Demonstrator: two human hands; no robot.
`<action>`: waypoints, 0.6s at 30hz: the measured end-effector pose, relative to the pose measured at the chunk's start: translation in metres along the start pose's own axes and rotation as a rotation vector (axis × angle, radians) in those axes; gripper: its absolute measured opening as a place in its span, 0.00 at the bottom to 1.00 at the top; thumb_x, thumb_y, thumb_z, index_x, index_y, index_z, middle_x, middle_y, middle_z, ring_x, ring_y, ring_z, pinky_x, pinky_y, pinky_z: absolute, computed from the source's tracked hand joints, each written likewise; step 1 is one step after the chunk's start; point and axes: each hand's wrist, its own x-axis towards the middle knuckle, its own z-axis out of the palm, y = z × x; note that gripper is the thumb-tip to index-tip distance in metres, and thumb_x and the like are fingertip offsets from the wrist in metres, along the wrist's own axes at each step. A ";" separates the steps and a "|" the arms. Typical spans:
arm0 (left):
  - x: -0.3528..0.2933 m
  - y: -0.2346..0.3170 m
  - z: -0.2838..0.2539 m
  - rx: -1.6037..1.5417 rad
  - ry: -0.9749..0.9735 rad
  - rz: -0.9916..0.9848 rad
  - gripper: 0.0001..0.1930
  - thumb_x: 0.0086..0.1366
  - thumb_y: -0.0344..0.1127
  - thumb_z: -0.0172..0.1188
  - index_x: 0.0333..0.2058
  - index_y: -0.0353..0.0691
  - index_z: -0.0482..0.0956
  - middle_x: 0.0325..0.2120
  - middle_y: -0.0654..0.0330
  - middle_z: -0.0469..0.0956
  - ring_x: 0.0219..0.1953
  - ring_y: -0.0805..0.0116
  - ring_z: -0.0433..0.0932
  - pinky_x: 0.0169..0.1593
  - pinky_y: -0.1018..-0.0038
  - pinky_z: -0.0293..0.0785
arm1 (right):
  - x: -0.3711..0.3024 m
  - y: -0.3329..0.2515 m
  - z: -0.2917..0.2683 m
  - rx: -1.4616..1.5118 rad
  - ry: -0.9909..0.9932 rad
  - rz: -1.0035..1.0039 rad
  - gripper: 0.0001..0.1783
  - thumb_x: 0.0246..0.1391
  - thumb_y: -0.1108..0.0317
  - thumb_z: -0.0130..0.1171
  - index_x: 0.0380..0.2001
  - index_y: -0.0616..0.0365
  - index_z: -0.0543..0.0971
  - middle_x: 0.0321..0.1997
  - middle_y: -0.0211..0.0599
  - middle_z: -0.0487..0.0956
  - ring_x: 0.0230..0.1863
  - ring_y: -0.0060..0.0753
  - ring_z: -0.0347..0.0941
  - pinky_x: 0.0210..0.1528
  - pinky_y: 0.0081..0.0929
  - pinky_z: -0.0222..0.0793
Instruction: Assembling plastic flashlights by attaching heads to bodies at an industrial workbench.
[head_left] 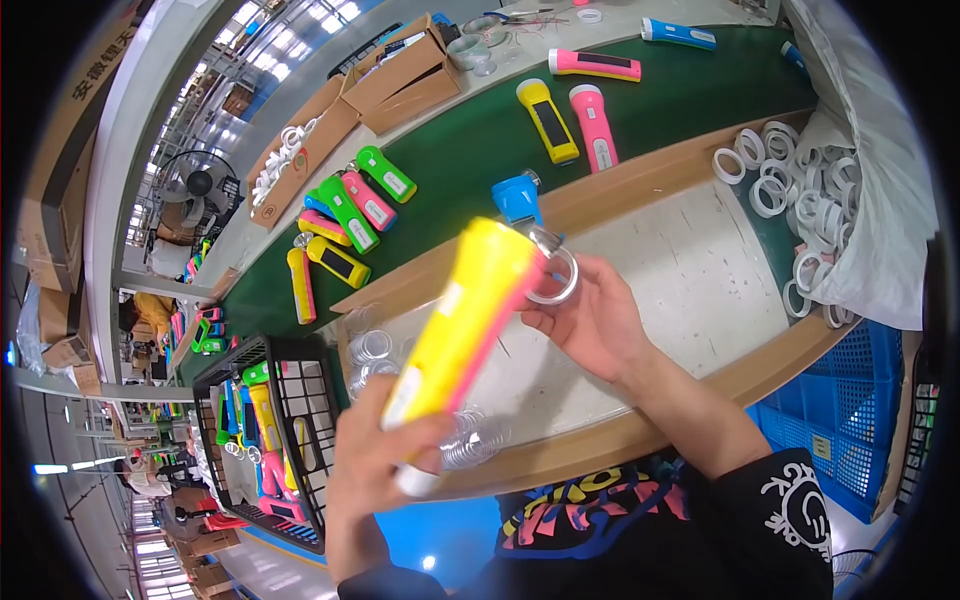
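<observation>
My left hand (375, 465) grips the lower end of a yellow and pink plastic flashlight body (462, 320), held tilted up to the right above the work table (680, 260). My right hand (590, 315) holds a clear ring-shaped lens cap (553, 275) against the flashlight's open head. A blue flashlight (517, 198) stands just behind the head. Several clear round lenses (470, 440) lie on the table beside my left hand.
Green conveyor belt (480, 140) carries several yellow, pink, green and blue flashlights. White rings (800, 200) are piled in a bag at the right. A black wire basket (265, 430) of flashlights sits at the left. Cardboard boxes (400, 75) stand beyond the belt. A blue crate (840, 430) is at lower right.
</observation>
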 end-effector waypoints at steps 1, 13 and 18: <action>-0.001 0.007 0.002 0.104 -0.105 0.026 0.14 0.50 0.43 0.63 0.38 0.56 0.78 0.31 0.53 0.72 0.31 0.55 0.74 0.29 0.66 0.71 | 0.001 0.001 0.001 0.006 0.048 0.006 0.21 0.60 0.56 0.36 0.44 0.59 0.72 0.45 0.42 0.77 0.43 0.39 0.75 0.50 0.35 0.69; -0.017 0.034 -0.006 0.243 -0.355 0.025 0.21 0.43 0.37 0.65 0.40 0.62 0.76 0.28 0.57 0.69 0.28 0.58 0.73 0.26 0.67 0.70 | -0.007 -0.008 0.016 -0.197 -0.010 -0.085 0.25 0.62 0.51 0.35 0.55 0.54 0.64 0.46 0.44 0.74 0.46 0.37 0.72 0.51 0.36 0.67; -0.014 0.042 -0.005 0.330 -0.299 0.039 0.22 0.43 0.37 0.64 0.40 0.64 0.76 0.28 0.57 0.68 0.27 0.60 0.73 0.25 0.68 0.70 | -0.009 -0.002 0.015 -0.279 0.008 -0.111 0.24 0.63 0.50 0.38 0.53 0.54 0.66 0.45 0.42 0.74 0.47 0.34 0.71 0.53 0.33 0.65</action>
